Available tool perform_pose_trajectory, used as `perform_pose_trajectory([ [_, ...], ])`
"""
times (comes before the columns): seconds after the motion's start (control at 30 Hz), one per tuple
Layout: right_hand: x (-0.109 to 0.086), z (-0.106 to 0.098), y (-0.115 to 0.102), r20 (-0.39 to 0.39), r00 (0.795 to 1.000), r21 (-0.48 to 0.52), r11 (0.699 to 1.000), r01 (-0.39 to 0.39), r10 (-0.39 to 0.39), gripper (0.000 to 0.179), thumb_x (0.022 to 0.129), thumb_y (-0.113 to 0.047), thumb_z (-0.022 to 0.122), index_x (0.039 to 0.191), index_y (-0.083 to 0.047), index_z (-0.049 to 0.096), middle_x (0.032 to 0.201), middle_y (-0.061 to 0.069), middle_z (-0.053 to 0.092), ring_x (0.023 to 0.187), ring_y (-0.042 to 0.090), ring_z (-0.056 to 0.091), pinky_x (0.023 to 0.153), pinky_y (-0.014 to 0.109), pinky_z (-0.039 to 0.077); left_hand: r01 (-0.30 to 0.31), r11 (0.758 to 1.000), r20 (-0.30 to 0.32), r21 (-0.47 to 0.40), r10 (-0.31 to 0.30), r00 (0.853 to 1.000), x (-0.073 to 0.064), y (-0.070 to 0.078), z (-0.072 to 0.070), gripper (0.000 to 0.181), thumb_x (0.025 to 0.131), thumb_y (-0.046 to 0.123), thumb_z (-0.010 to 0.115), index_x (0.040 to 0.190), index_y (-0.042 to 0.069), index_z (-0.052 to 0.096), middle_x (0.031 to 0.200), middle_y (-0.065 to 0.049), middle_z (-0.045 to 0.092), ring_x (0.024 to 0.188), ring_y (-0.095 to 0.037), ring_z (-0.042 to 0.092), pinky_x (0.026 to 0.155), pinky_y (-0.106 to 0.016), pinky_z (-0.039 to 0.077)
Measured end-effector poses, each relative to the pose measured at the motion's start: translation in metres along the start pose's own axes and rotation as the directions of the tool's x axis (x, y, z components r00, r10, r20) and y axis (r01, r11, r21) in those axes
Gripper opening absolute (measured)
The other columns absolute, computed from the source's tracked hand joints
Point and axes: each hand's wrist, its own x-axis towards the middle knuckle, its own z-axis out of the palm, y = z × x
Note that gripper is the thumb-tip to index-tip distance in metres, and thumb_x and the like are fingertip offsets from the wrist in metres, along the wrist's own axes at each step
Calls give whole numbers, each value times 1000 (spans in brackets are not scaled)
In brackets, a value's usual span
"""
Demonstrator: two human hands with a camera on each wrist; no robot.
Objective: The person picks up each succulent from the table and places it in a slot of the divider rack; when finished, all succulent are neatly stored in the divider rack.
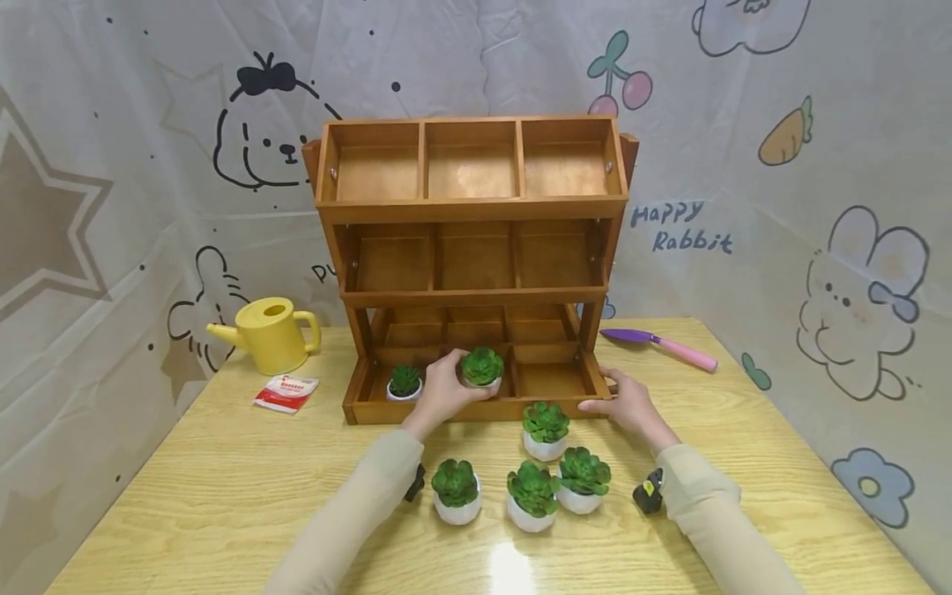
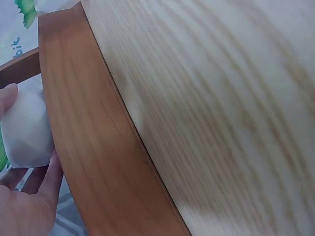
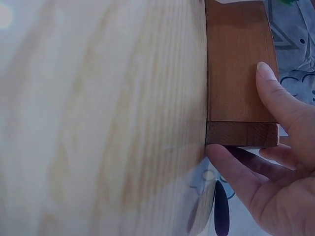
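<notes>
My left hand (image 1: 440,390) holds a potted succulent (image 1: 482,364) over the middle compartment of the bottom tier of a wooden plant shelf (image 1: 472,211). In the left wrist view, thumb and fingers grip its white faceted pot (image 2: 27,132) just behind the front board (image 2: 91,108). At the shelf's front right corner, my right hand (image 1: 632,405) grips the frame. Its thumb (image 3: 275,91) lies on the front board and the other fingers go round the end. A spiky little potted plant (image 1: 405,382) sits in the bottom left compartment.
In front of the shelf stand several potted succulents (image 1: 546,431) on the wooden table (image 1: 223,496). A yellow watering can (image 1: 273,335) and a red-and-white packet (image 1: 286,393) are at the left. Behind my right hand lies a purple trowel with a pink handle (image 1: 687,354).
</notes>
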Motion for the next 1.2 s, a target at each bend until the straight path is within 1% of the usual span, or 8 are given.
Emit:
perform_pose_trajectory([
  [0.1,0,1,0,2,1000,-8,1000,3,-3,88,80,-36,77,146,2,32,135,33,47,120,45,50,92,51,48,6,1000,-14,14,-6,1000,0,-1,2,59,68,34,86,113,7,60,104,-9,68,92,-22,64,78,-38,52],
  [0.27,0,0,0,0,1000,-17,1000,5,-5,87,81,-36,76,146,1,32,134,33,48,119,45,51,92,51,48,17,1000,-21,11,-17,1000,1,-3,4,58,67,31,87,112,7,60,103,-10,68,92,-23,64,79,-39,53],
  [0.6,-2,2,0,3,1000,-8,1000,4,-4,86,81,-34,76,146,2,32,135,33,47,119,44,51,89,48,51,67,998,15,17,-67,998,1,-9,10,62,68,37,86,115,5,60,106,-11,68,97,-25,64,82,-40,53],
  [0.8,-2,1,0,-3,1000,-12,1000,4,-4,85,82,-34,76,146,1,33,133,33,49,118,44,52,88,48,51,67,998,27,19,-67,997,2,-9,11,61,69,40,84,113,5,60,104,-11,68,93,-24,64,78,-39,53],
  [0.93,-1,0,0,-10,1000,-11,1000,6,-6,84,82,-33,76,146,2,33,132,33,50,117,43,52,87,47,52,78,996,44,40,-79,996,4,-8,11,60,71,43,83,111,5,60,102,-10,68,92,-23,64,77,-38,52],
  [1.03,-1,0,0,-10,1000,-8,1000,5,-5,85,82,-33,76,146,2,33,133,32,49,117,43,53,86,46,52,86,995,62,55,-89,994,5,-8,11,59,71,44,82,109,5,61,98,-10,68,86,-21,63,71,-35,51],
  [1.13,-1,1,1,-13,1000,-14,1000,9,-9,85,82,-33,76,146,2,33,134,32,48,118,44,52,88,48,51,106,991,84,84,-114,990,6,-8,11,63,71,47,81,112,3,60,94,-10,68,79,-18,61,65,-32,49],
  [1.2,0,1,1,-13,1000,-18,1000,7,-8,85,82,-34,76,146,2,32,134,32,48,118,44,52,90,49,50,120,986,90,114,-131,987,7,-8,12,68,72,49,80,115,1,60,95,-12,68,79,-19,62,66,-32,50],
])
